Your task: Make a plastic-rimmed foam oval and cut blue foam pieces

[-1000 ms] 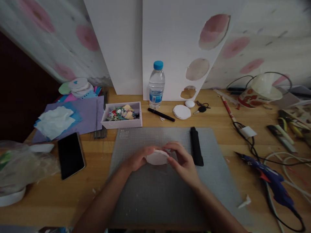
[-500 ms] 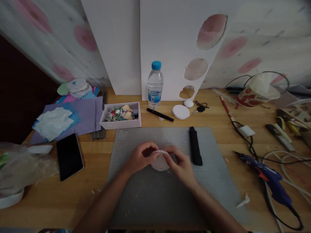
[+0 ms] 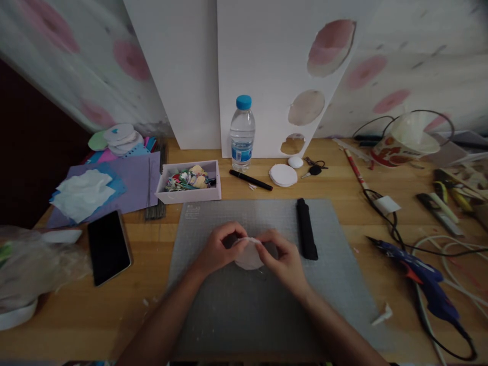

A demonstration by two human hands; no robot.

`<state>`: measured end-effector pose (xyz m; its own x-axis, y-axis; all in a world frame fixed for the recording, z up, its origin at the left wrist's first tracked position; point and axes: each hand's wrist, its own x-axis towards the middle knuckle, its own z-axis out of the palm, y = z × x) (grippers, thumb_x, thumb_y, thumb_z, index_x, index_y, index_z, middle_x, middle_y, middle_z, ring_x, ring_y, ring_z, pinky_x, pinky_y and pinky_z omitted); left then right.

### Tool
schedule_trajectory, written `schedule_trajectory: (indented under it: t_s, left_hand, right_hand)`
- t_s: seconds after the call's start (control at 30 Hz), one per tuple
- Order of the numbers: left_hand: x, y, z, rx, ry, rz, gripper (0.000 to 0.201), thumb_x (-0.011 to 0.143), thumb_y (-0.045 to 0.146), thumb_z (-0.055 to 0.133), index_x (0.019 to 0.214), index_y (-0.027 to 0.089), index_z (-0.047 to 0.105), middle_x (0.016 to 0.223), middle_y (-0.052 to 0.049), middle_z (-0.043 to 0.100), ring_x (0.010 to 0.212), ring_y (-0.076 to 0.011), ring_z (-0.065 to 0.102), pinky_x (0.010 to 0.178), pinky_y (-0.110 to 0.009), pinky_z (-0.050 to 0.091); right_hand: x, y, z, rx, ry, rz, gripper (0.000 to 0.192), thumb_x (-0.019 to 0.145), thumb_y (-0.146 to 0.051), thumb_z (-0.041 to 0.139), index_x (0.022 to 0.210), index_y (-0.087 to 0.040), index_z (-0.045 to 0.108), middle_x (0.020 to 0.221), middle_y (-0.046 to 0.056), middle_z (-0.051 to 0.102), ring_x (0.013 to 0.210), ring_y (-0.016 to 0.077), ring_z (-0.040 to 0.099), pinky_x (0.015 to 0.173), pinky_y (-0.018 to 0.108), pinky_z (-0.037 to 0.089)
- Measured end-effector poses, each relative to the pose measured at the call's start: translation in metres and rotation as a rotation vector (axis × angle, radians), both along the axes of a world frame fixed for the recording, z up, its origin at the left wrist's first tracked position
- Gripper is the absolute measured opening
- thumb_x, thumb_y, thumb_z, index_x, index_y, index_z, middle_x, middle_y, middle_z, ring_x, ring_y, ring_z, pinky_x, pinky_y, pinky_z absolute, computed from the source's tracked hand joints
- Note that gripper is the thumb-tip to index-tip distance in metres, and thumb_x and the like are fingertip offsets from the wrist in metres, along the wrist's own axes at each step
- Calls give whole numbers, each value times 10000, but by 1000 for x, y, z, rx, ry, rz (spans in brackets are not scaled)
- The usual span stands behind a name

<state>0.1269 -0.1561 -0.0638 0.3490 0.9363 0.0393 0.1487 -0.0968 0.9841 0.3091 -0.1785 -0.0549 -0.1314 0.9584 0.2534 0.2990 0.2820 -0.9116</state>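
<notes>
1. Hands are meeting over the middle of the grey cutting mat [image 3: 229, 315], both pinching one white foam disc [image 3: 248, 256].
2. Left hand [image 3: 219, 249] is gripping the disc's left edge, fingers curled over its top rim.
3. Right hand [image 3: 282, 256] is clamping the disc's right edge, thumb and fingertips closed on it.
4. Disc is being held tilted, just above the mat.
5. Black utility knife [image 3: 306, 229] is lying on the mat just right of the right hand.
6. Water bottle [image 3: 241, 133], black pen [image 3: 250, 180] and a stack of white discs [image 3: 282, 175] are sitting beyond the mat.
7. Blue glue gun [image 3: 421, 277] is resting well to the right; a phone [image 3: 108, 247] is lying to the left.
</notes>
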Motion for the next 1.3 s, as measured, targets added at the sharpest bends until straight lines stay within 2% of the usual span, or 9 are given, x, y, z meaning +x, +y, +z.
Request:
schedule_trajectory:
  t_s: [0.47, 0.7, 0.77, 0.83, 0.97, 1.03, 1.1, 1.17, 1.3]
  left_hand:
    - [1, 0, 4, 72, 18, -18, 97, 842, 221, 580, 761, 171, 599, 727, 4, 548, 710, -137, 504, 681, -250, 380]
    - [3, -1, 4, 25, -17, 2, 72, 796, 205, 598, 734, 168, 601, 718, 10, 546, 708, -136, 498, 681, -246, 378]
    - [3, -2, 4, 0, -34, 34, 81, 785, 214, 603, 720, 168, 595, 706, 15, 542, 697, -134, 497, 672, -243, 381]
    - [3, -1, 2, -34, -58, 88, 95, 778, 237, 610, 716, 168, 590, 696, 19, 540, 682, -132, 496, 653, -237, 383]
    - [0, 2, -4, -113, -136, 251, 128, 793, 296, 603, 762, 174, 582, 709, 25, 544, 658, -124, 495, 606, -219, 377]
    - [-1, 4, -6, -150, -182, 304, 148, 804, 319, 611, 778, 175, 584, 716, 25, 554, 663, -122, 507, 604, -214, 381]
    - [-2, 5, -6, -183, -229, 310, 199, 806, 374, 616, 818, 175, 609, 753, 9, 594, 698, -137, 545, 629, -224, 409]
    - [-1, 4, -5, -232, -313, 236, 344, 795, 484, 600, 939, 174, 645, 863, -36, 654, 792, -187, 600, 698, -270, 457]
    - [-1, 2, -2, -347, -530, -92, 671, 685, 632, 684, 1180, 183, 623, 1151, -119, 656, 1076, -304, 587, 902, -383, 452]
  right_hand:
    - [2, 1, -4, -46, 40, 18, 100, 824, -201, 579, 738, -204, 630, 693, 13, 623, 681, 168, 592, 605, 290, 476]
    - [2, 1, -5, -70, 29, 20, 126, 831, -222, 567, 715, -202, 611, 687, 15, 606, 696, 173, 578, 626, 290, 460]
    - [2, 0, -5, -77, 28, 32, 115, 837, -247, 564, 744, -205, 616, 704, 19, 615, 701, 174, 581, 636, 293, 467]
    - [1, 0, -6, -101, 47, 75, 95, 826, -286, 586, 854, -210, 636, 787, 32, 650, 746, 185, 599, 669, 304, 483]
    - [-2, -1, -8, -272, 165, 184, 361, 814, -315, 645, 1160, -238, 575, 1064, 65, 667, 941, 214, 617, 823, 351, 491]
    - [-4, -1, -11, -359, 269, 184, 349, 827, -319, 651, 1156, -246, 562, 1050, 59, 661, 921, 197, 615, 806, 334, 491]
    - [-5, 1, -13, -436, 411, 162, 291, 824, -328, 669, 1082, -249, 561, 926, 27, 655, 802, 162, 604, 708, 286, 484]
    - [-5, 3, -14, -519, 568, 143, 290, 800, -336, 704, 1018, -255, 532, 791, -19, 625, 675, 129, 568, 619, 245, 453]
    - [-3, 6, -11, -675, 728, 122, 356, 747, -345, 756, 944, -258, 472, 710, -63, 585, 577, 101, 529, 587, 229, 435]
